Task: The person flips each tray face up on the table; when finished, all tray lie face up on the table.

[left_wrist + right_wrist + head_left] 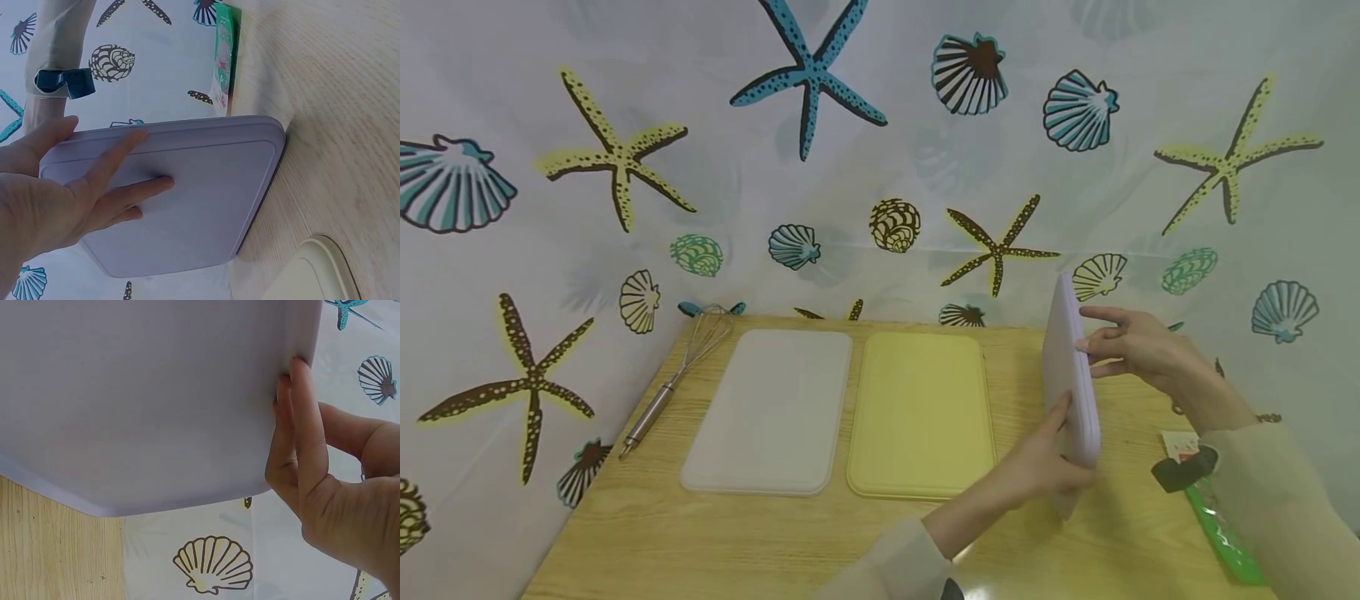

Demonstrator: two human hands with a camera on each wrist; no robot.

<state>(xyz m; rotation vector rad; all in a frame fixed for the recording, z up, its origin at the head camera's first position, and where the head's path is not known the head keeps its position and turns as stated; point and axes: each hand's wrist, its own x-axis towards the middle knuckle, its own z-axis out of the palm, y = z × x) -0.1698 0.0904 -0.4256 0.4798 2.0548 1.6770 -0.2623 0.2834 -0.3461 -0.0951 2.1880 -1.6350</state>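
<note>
A lavender cutting board (1067, 367) with rounded corners is tilted up on edge at the right of the table. My left hand (1037, 471) grips its near edge; in the left wrist view, the fingers (140, 190) spread over the grooved face and the thumb lies at the upper edge. Higher up, my right hand (1138, 346) pinches the far part, and the right wrist view shows its fingertips (300, 369) against the rim. Left of the board, a yellow board (921, 417) and a white board (767, 408) lie flat, side by side.
A metal whisk (658, 408) lies at the table's left edge. Beneath my right forearm is a green packet (1228, 533), partly hidden. A cloth (880, 167) printed with shells and starfish hangs behind and beside the wooden table (715, 542).
</note>
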